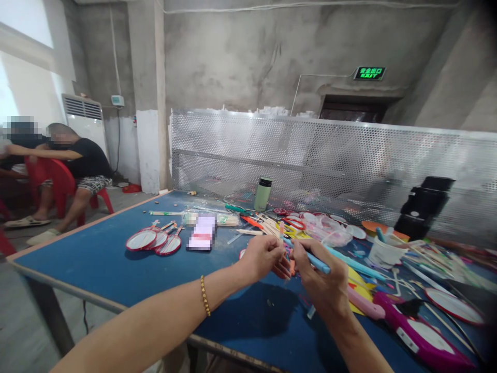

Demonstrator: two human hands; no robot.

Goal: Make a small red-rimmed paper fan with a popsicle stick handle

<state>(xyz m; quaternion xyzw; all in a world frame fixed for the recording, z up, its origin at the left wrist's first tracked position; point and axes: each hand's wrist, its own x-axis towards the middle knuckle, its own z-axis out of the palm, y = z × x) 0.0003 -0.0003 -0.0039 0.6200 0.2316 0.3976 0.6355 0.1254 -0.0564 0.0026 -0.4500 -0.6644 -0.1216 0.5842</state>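
Note:
Over the front part of the blue table (166, 274), my left hand (266, 256) pinches a small, pale pinkish stick (281, 230) that points upward. My right hand (324, 267) is closed round a light blue pen-like tool (319, 263), its tip close to the fingers of my left hand. Both hands are almost touching. Small details between the fingertips are too small to make out. Several round white fans with red rims (142, 240) lie left of my hands, beside a phone (201, 233) with a lit screen.
Behind my hands are wooden sticks (267, 224), scissors (295, 223) and a green bottle (263, 194). To the right are a white cup (386, 252), a purple glue gun (419, 331) and yellow sheets. A perforated metal screen (240, 150) borders the table. People sit at far left.

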